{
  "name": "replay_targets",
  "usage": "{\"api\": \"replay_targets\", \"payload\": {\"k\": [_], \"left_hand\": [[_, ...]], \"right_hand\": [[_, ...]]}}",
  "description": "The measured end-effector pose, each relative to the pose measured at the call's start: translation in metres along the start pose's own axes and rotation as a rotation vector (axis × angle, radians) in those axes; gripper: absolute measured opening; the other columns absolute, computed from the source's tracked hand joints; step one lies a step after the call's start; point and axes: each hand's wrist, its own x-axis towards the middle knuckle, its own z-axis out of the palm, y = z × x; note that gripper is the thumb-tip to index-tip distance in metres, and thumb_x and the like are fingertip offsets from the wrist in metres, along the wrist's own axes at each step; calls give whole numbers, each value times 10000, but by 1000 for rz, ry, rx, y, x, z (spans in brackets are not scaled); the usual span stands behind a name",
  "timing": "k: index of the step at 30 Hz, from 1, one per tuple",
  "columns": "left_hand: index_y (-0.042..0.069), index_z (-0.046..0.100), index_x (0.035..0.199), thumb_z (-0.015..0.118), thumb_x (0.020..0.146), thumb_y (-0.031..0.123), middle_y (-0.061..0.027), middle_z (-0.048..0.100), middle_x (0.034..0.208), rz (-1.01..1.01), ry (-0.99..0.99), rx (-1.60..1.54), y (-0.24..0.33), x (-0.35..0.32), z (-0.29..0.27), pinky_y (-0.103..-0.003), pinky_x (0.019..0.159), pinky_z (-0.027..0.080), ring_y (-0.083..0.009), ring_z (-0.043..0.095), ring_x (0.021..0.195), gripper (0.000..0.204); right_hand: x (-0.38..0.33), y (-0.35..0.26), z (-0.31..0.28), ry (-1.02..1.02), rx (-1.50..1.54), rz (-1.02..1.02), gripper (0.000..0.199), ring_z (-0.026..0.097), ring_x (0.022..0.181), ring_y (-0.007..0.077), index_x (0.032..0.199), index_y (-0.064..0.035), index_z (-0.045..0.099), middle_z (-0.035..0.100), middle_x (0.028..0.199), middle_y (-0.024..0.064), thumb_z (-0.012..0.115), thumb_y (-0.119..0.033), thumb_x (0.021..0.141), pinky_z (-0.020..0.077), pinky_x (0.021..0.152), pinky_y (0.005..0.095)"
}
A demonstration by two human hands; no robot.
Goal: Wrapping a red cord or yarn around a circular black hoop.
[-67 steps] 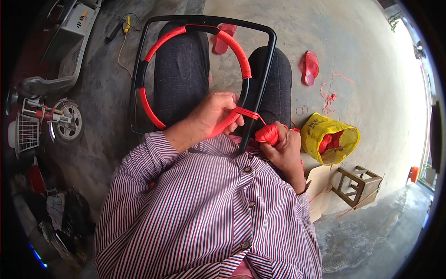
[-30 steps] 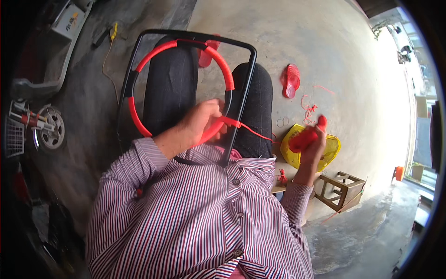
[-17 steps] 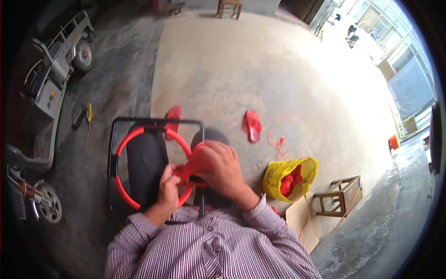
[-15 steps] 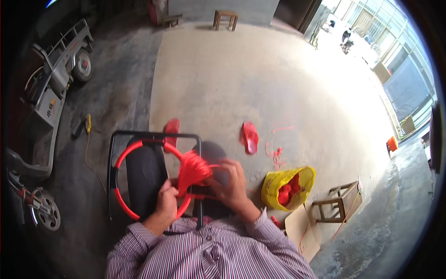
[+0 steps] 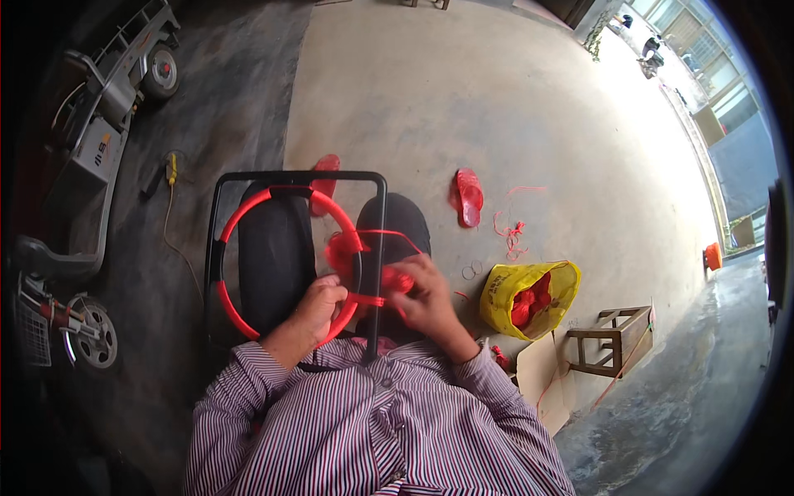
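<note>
A black rectangular frame (image 5: 289, 176) rests across my thighs. Within it is a ring (image 5: 236, 312), mostly wrapped in red cord, with a few black stretches showing. My left hand (image 5: 316, 310) is closed on the ring's lower right, thumb and fingers pinching it. Red cord (image 5: 368, 299) runs from there across the frame's right bar. Just right of that bar, my right hand (image 5: 432, 302) has its fingers closed around a bundle of red cord (image 5: 399, 282). More loose red cord (image 5: 337, 252) shows blurred inside the ring, and one strand stretches over the right bar.
To the right stands a yellow bag (image 5: 499, 291) holding red material, near a wooden stool (image 5: 612, 337) and a cardboard sheet (image 5: 542, 376). Red slippers (image 5: 469, 198) and red cord scraps (image 5: 514, 240) lie ahead. A cargo vehicle (image 5: 95, 157) and a yellow-handled tool (image 5: 172, 168) are at left.
The view has shifted, so the scene sits higher in it. The fanned-out cord bundle inside the ring has moved right, past the frame's bar, into my right hand. My left hand still pinches the ring.
</note>
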Motion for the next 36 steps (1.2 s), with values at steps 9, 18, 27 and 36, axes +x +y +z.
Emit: {"api": "replay_targets", "payload": {"k": [9, 18, 27, 36], "left_hand": [[-3, 539, 1163, 475, 849, 29, -74, 657, 944, 43, -19, -98, 21, -14, 23, -281, 609, 553, -146, 655, 705, 322], [-14, 523, 1164, 503, 855, 44, -83, 634, 935, 92, -148, -39, 20, -17, 18, -266, 600, 528, -134, 624, 681, 314], [3, 527, 1008, 610, 876, 13, -92, 634, 817, 107, -170, 206, 10, -19, 9, -257, 595, 523, -133, 623, 669, 157], [-16, 529, 1072, 623, 885, 23, -110, 638, 845, 7, -94, 157, 13, -17, 9, -256, 565, 529, -142, 621, 660, 212]], "right_hand": [[-41, -10, -136, 84, 1223, -115, 354, 605, 1053, 287, 1100, -34, 558, 598, 1153, 174, 541, -300, 868, 473, 917, 517], [-21, -30, -98, 235, 682, 450, 427, 613, 788, 160, 1316, -57, 517, 626, 1105, 158, 534, -67, 889, 531, 715, 292], [-15, -32, -50, -170, 586, 541, 336, 604, 697, 94, 1141, 1, 563, 620, 871, 18, 688, 12, 829, 499, 633, 242], [-32, -59, -72, 93, 885, 485, 266, 521, 490, 124, 940, 12, 530, 566, 668, 72, 684, -74, 740, 420, 443, 260]]}}
